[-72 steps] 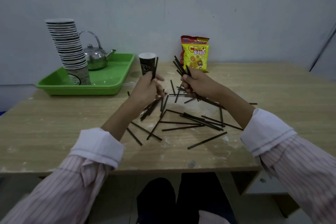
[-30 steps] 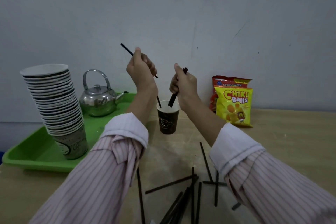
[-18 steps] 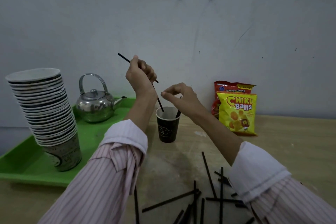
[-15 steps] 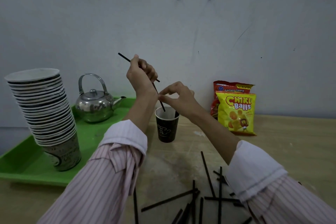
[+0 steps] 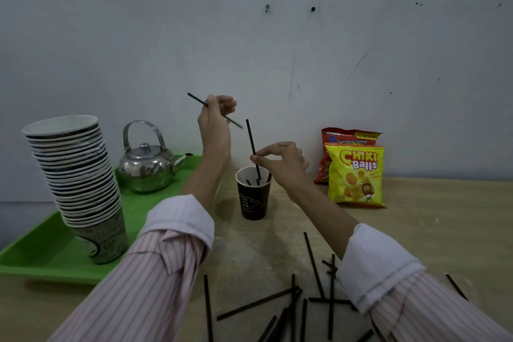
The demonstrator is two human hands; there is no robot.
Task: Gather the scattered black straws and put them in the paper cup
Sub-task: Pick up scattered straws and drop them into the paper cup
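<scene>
A black paper cup (image 5: 253,197) stands upright on the wooden table (image 5: 433,230), with a few black straw ends showing inside it. My right hand (image 5: 280,161) hovers just above the cup's right rim, thumb and forefinger pinching one black straw (image 5: 252,144) that stands nearly upright with its lower end in the cup. My left hand (image 5: 215,122) is raised above and left of the cup, gripping another black straw (image 5: 197,98) that slants across it. Several loose straws (image 5: 313,264) lie scattered on the table near the front, partly hidden by my sleeves.
A green tray (image 5: 41,255) at the left carries a tall leaning stack of paper cups (image 5: 75,172) and a steel kettle (image 5: 147,166). Two snack bags (image 5: 355,175) lean against the wall right of the cup.
My right hand dropped its bundle into the cup, then took the upright straw between thumb and forefinger. My left hand stays raised with its straw.
</scene>
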